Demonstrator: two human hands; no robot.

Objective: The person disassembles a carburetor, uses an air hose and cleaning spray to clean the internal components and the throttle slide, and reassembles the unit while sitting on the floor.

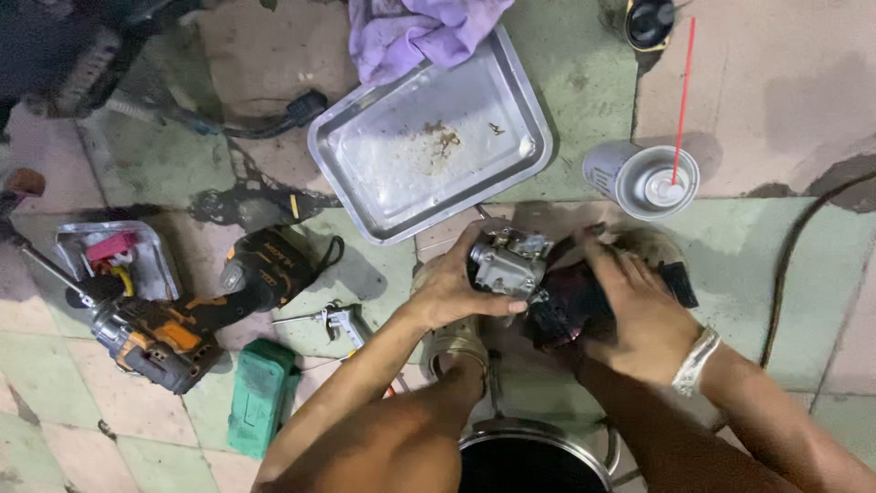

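Gripping a ridged metal carburetor (507, 263), left hand (454, 290), right hand (639, 315) on dark rag (568, 309)

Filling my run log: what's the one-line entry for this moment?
left hand: grips metal carburetor | right hand: presses dark rag on it | steel tray: behind

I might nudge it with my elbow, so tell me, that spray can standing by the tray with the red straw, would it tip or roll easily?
The spray can stands upright on a narrow base on the tiled floor, so a knock would probably tip it. Its round body would likely roll once down. The thin red straw sticks out far and looks apt to bend or pop off.
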